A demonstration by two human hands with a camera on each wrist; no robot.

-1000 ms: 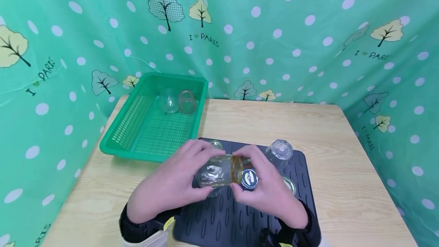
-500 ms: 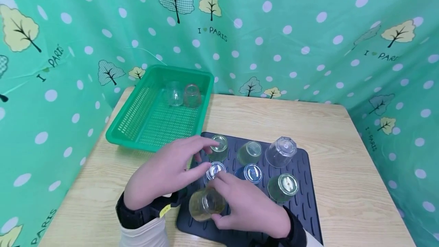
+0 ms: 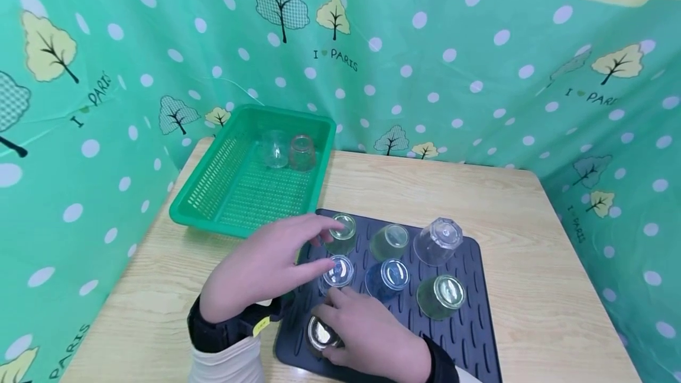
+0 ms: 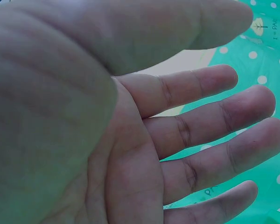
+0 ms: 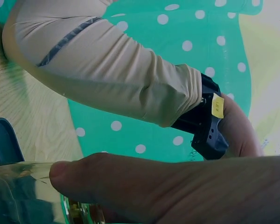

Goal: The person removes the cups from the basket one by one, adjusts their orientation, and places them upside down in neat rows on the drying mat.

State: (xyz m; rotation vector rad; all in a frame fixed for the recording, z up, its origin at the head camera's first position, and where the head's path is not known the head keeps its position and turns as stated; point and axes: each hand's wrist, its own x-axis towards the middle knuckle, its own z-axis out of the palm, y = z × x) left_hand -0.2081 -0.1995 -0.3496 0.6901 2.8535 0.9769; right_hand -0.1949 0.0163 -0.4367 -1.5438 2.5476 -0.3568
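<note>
My right hand (image 3: 375, 336) grips a yellowish glass (image 3: 321, 333) at the front left of the dark ribbed drying mat (image 3: 383, 344). The glass stands base up, its far side hidden by my fingers. In the right wrist view my thumb (image 5: 98, 179) presses along the wall of that tinted glass. My left hand (image 3: 268, 262) hovers beside the mat's left side with thumb and fingers spread, holding nothing; the left wrist view shows its bare palm (image 4: 126, 177). Close to its fingertips are an upturned greenish glass (image 3: 343, 235) and a clear one (image 3: 337, 272).
Also upturned on the mat are a pale green glass (image 3: 390, 242), a clear faceted glass (image 3: 437, 242), a blue glass (image 3: 387, 279) and a green glass (image 3: 440, 297). A green basket (image 3: 183, 211) at the back left holds a clear glass (image 3: 275, 149) and a pinkish glass (image 3: 302, 153).
Both hands held the yellowish glass at first. The left let go, while the right carried it towards the mat's front left and turned it base up.
</note>
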